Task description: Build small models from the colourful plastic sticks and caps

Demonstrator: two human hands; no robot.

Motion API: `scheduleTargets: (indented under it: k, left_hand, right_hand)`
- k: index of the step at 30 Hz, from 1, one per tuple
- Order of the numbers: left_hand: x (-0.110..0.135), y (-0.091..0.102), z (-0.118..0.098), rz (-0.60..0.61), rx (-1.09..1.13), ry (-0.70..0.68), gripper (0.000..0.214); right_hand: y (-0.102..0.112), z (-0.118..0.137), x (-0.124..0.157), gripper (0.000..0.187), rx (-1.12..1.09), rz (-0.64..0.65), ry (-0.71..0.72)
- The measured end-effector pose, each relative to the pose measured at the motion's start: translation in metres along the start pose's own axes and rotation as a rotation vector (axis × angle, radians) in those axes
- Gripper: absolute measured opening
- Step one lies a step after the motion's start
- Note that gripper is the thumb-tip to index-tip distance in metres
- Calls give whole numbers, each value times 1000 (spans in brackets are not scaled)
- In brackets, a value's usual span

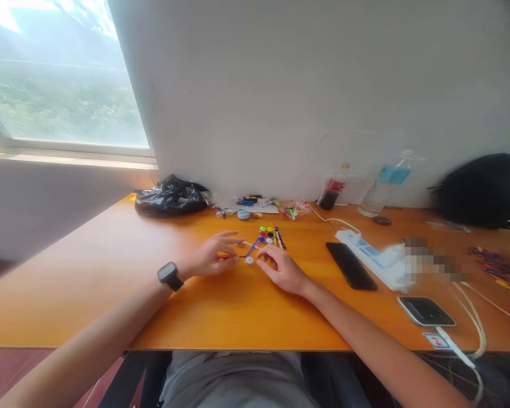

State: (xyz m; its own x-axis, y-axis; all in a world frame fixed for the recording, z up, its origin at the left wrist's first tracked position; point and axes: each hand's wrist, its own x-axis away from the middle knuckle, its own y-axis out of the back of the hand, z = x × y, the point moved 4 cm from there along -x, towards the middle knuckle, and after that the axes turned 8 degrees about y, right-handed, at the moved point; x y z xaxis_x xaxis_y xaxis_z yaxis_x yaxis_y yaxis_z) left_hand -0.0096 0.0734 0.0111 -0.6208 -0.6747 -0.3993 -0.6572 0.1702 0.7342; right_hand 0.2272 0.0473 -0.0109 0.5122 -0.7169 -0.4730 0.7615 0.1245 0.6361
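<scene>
My left hand [212, 255], with a black watch [170, 276] on the wrist, rests on the wooden table with its fingers spread. Its fingertips lie at a thin orange-and-dark stick [227, 256]; whether they press on it I cannot tell. My right hand [284, 269] has loosely bent fingers, thumb and forefinger apart, with nothing visible between them. Just left of its fingertips lies a white disc [249, 260]. A blue stick [252, 247] slants up from the disc toward a small blue round piece [260, 240]. Small coloured discs [262, 230] and several thin sticks [277, 237] lie beyond my hands.
A black plastic bag [172, 195] and small loose parts [250, 202] stand along the wall. On the right are a cola bottle [332, 192], a water bottle [380, 190], a black phone [351, 266], a power strip [368, 252], a white-edged device [426, 311] and a black bag [478, 190].
</scene>
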Motion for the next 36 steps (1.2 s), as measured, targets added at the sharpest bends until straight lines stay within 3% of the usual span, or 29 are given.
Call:
scheduleTargets:
  k: [4,7,11,16,21,25,36]
  left_hand:
    - [1,-4,-3,100,-116,-50,18]
    - [0,-2,-2,59,-122,-52,15]
    - [-1,-1,0,-10,-101,-14,37]
    - [0,-8,0,11,-226,62,52]
    - [0,-13,1,37,-258,79,50]
    - [-1,-13,1,35,-241,68,49]
    - [0,-12,-5,2,-272,83,33]
  right_hand:
    - [-1,3,1,22,134,46,91]
    - [-2,-1,1,30,195,72,76]
    - [-5,-4,0,33,247,77,71]
    - [-10,-3,0,40,291,148,71]
    - [-13,0,1,45,307,218,112]
    - [-11,-7,1,44,335,161,61]
    - [1,-1,-2,17,324,12,97]
